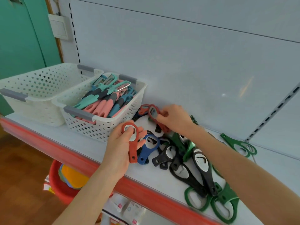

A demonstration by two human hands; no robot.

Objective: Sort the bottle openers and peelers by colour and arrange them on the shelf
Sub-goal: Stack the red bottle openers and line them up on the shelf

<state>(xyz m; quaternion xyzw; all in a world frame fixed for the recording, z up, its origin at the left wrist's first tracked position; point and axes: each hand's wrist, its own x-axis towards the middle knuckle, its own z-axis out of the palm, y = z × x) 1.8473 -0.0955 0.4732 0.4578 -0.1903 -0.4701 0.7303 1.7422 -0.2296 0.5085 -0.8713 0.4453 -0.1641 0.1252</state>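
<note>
My left hand [121, 148] holds a red bottle opener [132, 144] upright over the shelf's front, thumb across its metal ring. My right hand [174, 118] pinches a second red bottle opener [154, 114] at the back of the pile; a third red one [143, 108] lies behind it. On the shelf [81, 140] lie a blue opener [148, 148], several black openers [201, 166] and several green openers [225, 203]. One more green opener [240, 146] lies apart at the right. Pink, teal and dark blue peelers [105, 99] fill the right white basket [107, 125].
A second white basket [35, 93] stands at the far left of the shelf, its inside hidden. The shelf has a red front strip [81, 163]. Below it sit a red bowl [60, 185] and packaged goods. A green door is at the left.
</note>
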